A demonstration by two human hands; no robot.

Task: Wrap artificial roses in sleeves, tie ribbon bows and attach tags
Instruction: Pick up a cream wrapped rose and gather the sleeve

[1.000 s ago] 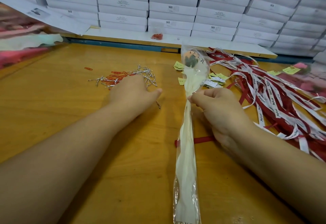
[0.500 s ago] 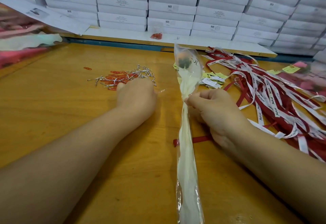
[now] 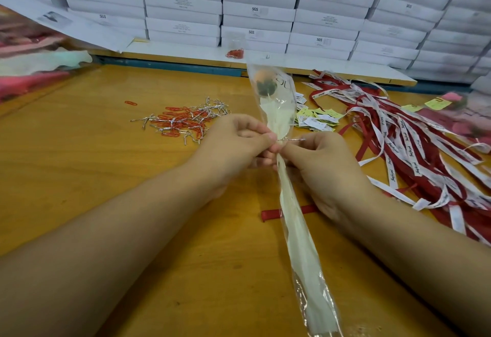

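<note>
Yellow wooden worktop (image 3: pixel 79 177). Peach artificial rose (image 3: pixel 265 81) already in clear plastic sleeve (image 3: pixel 297 230). Left hand (image 3: pixel 233 145), right hand (image 3: pixel 321 158) pinch silver twist tie (image 3: pixel 292 139) at sleeve neck. Red ribbons (image 3: pixel 414 150), yellow paper tags (image 3: pixel 316 118) unused: bow, tag left.

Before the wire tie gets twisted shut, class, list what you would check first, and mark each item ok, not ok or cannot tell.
1. Silver twist tie lies across the sleeve's neck: ok.
2. Left hand pinches one end of the tie: ok.
3. Right hand holds the sleeved rose at the neck: ok.
4. Sleeve gathered tight under the tie: cannot tell.
5. Red ribbon strip lies under the sleeve, ready for the bow: ok.
6. Paper tags within reach: ok.
</note>
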